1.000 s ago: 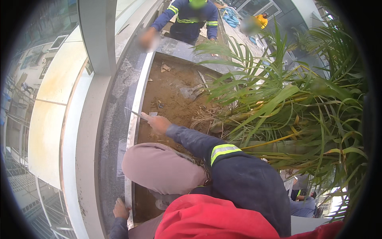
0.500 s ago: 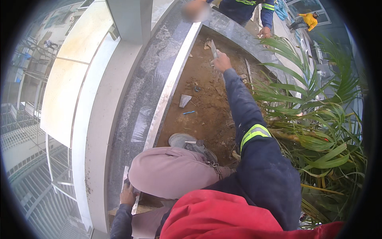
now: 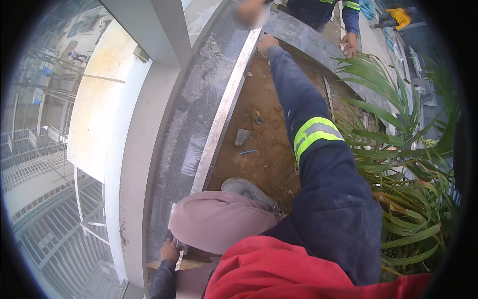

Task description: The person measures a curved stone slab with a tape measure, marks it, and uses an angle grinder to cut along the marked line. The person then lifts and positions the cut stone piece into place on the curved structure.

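Note:
My right arm reaches forward to the far corner of a soil-filled planter (image 3: 264,114). My right hand (image 3: 268,45) is closed beside the far end of the pale ledge strip (image 3: 226,107). The narrow-bladed trowel seen in it earlier is now mostly hidden by the hand. Down at the lower left, my left hand (image 3: 170,250) is closed around a flat tool with a dark handle and a pale blade, by the strip's near end. My knee hides part of that tool. A grey shoe (image 3: 244,189) of mine rests on the soil.
Dark polished stone (image 3: 181,119) runs along the left, beside a grey metal post (image 3: 157,30). Palm fronds (image 3: 398,169) crowd the right. A co-worker's hand (image 3: 349,44) is near the far stone edge (image 3: 303,42). A tile shard (image 3: 242,137) and blue scrap (image 3: 248,151) lie on the soil.
My right hand has moved forward and left, from above the soil to the far end of the pale strip. Its blade no longer shows clearly. My left hand stays low by the strip.

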The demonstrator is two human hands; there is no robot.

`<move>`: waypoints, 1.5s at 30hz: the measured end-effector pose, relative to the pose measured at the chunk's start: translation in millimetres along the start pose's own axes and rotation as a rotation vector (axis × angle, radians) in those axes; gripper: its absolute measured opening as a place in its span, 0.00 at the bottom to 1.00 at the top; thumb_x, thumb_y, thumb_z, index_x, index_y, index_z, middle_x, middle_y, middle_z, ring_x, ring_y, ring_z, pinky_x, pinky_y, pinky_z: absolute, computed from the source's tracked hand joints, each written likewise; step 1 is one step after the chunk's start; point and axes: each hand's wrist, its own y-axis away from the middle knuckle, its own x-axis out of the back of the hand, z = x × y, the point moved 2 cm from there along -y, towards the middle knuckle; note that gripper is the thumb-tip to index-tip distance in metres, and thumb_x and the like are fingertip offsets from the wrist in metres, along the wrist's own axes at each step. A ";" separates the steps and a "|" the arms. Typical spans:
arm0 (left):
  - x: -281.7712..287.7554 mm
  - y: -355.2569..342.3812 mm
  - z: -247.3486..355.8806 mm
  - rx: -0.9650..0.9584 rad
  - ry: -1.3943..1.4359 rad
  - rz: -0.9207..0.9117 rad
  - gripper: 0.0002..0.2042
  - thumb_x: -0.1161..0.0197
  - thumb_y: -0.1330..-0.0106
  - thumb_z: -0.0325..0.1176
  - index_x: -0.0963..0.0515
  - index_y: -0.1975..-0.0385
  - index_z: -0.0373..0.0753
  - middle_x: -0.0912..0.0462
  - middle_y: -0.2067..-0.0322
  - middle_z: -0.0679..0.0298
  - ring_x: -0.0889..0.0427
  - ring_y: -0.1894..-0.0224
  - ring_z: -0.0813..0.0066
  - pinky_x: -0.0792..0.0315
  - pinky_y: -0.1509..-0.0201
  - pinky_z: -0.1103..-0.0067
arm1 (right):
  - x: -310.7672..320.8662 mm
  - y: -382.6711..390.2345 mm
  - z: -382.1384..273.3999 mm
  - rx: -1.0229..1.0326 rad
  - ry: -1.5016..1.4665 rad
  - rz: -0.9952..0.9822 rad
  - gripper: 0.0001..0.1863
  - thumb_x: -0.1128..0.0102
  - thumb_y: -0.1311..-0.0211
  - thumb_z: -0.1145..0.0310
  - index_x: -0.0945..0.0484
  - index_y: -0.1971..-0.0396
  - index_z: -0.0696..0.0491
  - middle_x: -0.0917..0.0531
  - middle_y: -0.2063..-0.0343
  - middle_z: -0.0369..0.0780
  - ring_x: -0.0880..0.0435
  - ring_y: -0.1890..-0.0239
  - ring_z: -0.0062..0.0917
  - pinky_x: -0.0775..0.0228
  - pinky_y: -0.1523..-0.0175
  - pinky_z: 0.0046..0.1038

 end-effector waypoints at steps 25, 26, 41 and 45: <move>-3.6 -12.3 -1.3 -0.015 0.005 -0.075 0.24 0.27 0.40 0.40 0.24 0.44 0.47 0.18 0.50 0.56 0.17 0.46 0.51 0.21 0.50 0.56 | 20.8 283.3 13.8 0.260 0.064 -0.489 0.31 0.58 0.31 0.75 0.36 0.28 0.59 0.18 0.77 0.44 0.18 0.82 0.31 0.24 0.77 0.36; -4.6 -12.1 -1.8 -0.015 0.016 -0.078 0.22 0.28 0.40 0.39 0.22 0.46 0.47 0.18 0.49 0.57 0.18 0.46 0.51 0.20 0.50 0.56 | 30.0 246.3 20.7 0.231 0.084 -0.348 0.32 0.57 0.31 0.74 0.39 0.26 0.59 0.18 0.76 0.44 0.17 0.81 0.30 0.24 0.76 0.36; -8.9 -5.5 -5.9 0.036 -0.038 -0.054 0.26 0.26 0.40 0.40 0.26 0.41 0.51 0.18 0.58 0.57 0.15 0.53 0.53 0.20 0.56 0.58 | 16.8 -73.7 22.8 0.223 0.499 -0.258 0.12 0.43 0.37 0.70 0.10 0.65 0.55 0.09 0.68 0.41 0.08 0.63 0.34 0.16 0.54 0.34; -2.9 -9.6 -1.5 0.053 -0.007 -0.089 0.34 0.26 0.40 0.41 0.30 0.32 0.56 0.17 0.57 0.57 0.15 0.52 0.54 0.21 0.56 0.58 | 20.0 -20.8 13.8 0.203 0.407 -0.237 0.14 0.45 0.40 0.70 0.12 0.69 0.61 0.10 0.72 0.45 0.09 0.68 0.37 0.16 0.61 0.36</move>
